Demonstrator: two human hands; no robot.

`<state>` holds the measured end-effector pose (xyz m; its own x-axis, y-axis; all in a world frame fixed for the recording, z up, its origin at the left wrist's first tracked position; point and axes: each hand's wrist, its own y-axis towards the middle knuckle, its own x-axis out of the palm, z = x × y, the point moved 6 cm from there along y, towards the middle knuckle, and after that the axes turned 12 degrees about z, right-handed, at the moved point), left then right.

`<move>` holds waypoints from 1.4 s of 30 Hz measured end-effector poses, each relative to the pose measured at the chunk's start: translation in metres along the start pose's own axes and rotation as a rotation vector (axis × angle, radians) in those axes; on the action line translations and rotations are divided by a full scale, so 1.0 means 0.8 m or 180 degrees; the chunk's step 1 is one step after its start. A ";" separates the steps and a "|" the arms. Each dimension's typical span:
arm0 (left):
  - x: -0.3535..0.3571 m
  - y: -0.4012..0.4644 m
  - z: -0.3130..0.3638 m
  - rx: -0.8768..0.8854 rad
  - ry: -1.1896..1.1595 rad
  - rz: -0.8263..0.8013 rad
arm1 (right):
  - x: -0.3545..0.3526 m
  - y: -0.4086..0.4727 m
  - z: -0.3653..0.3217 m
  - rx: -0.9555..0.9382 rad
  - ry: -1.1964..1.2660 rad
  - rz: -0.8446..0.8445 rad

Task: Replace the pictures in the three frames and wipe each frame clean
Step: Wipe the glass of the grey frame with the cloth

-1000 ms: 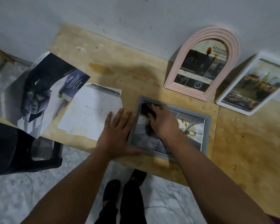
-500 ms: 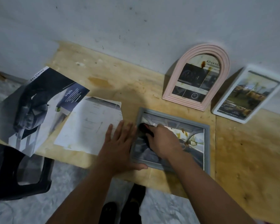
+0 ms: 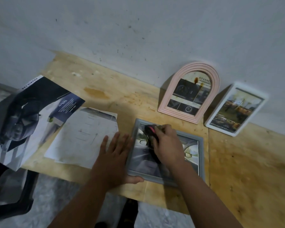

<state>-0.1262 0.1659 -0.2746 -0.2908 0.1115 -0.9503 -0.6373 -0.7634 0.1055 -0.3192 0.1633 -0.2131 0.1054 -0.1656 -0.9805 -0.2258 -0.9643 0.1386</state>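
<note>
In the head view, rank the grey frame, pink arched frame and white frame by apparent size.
1. Grey rectangular frame, lying flat nearest the camera, so nearness may inflate it.
2. Pink arched frame.
3. White rectangular frame, close to the pink one.

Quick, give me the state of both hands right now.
Left hand: open, fingers flat, steadying the grey rectangular picture frame at its left edge.
Right hand: closed on a dark crumpled cloth, pressed onto the frame's glass.

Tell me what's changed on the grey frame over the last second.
The right hand slid its dark cloth across the glass of the grey frame, working near the far left corner. The left hand stays flat against the frame's left edge. The pink frame and white frame haven't moved.
</note>
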 end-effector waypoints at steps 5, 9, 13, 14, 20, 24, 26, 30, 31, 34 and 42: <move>0.003 -0.001 -0.003 -0.0030 -0.0052 -0.0010 | 0.033 -0.033 -0.006 -0.0155 -0.0223 -0.0167; 0.004 -0.001 -0.003 -0.0028 -0.0034 -0.0046 | 0.021 -0.062 -0.011 -0.0432 -0.0172 -0.0131; 0.003 -0.001 -0.002 -0.0005 -0.0071 -0.0033 | 0.005 -0.092 -0.020 -0.0551 0.0275 -0.0607; 0.003 -0.001 -0.002 -0.0001 -0.0078 -0.0015 | -0.003 -0.090 -0.019 -0.0416 0.0533 -0.0854; -0.002 -0.001 -0.002 -0.0032 -0.0016 -0.0030 | -0.016 -0.014 0.012 0.1127 0.1888 -0.0446; -0.002 0.000 -0.001 -0.0037 0.0000 -0.0035 | 0.020 -0.016 -0.003 0.0677 0.0678 -0.0431; -0.001 0.001 0.000 -0.0038 -0.0007 -0.0042 | 0.023 -0.034 -0.015 0.0515 0.0600 -0.0485; 0.001 -0.001 0.000 -0.0013 -0.0021 -0.0045 | 0.009 -0.073 -0.027 0.0300 0.0729 -0.0645; 0.001 -0.001 0.000 -0.0015 -0.0029 -0.0052 | 0.003 -0.083 -0.031 0.0219 0.0746 -0.0753; 0.001 0.001 -0.001 -0.0030 0.0002 -0.0067 | -0.011 -0.086 -0.027 0.0214 0.0872 -0.1445; -0.001 0.002 0.000 -0.0066 0.0006 -0.0070 | -0.012 -0.001 -0.011 0.0606 0.0636 -0.0156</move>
<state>-0.1269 0.1651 -0.2732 -0.2756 0.1272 -0.9528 -0.6285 -0.7738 0.0785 -0.3115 0.1636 -0.2021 0.3052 -0.1755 -0.9360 -0.3916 -0.9191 0.0446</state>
